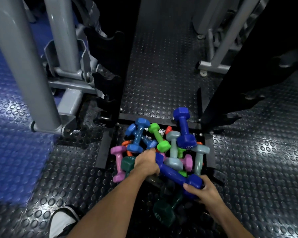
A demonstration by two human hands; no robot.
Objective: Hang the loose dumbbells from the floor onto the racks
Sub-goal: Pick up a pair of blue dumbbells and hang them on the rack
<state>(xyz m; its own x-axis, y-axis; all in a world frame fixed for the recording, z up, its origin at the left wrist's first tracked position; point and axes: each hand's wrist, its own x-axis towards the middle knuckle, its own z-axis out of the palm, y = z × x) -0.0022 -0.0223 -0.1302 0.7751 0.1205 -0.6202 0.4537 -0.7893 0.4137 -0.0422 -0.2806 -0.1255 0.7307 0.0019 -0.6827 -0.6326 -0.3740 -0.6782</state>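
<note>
A pile of coloured dumbbells lies on the floor between two black racks. My left hand (146, 163) grips one end of a long dark blue dumbbell (173, 172), and my right hand (202, 190) grips its other head. Around it lie a light blue dumbbell (138, 134), a green one (159, 137), a pink one (118, 163), grey ones (173, 148) and a second dark blue one (184, 127) standing upright. A dark green dumbbell (165, 209) lies nearer me. The left rack (110, 66) and right rack (230, 83) rise on either side with bare cradles.
Grey machine posts (24, 62) and their base stand to the left beside the rack. More grey frame legs (212, 66) sit at the back right. The floor is studded black rubber (162, 66), blue at the left. My shoe (63, 220) shows at the bottom left.
</note>
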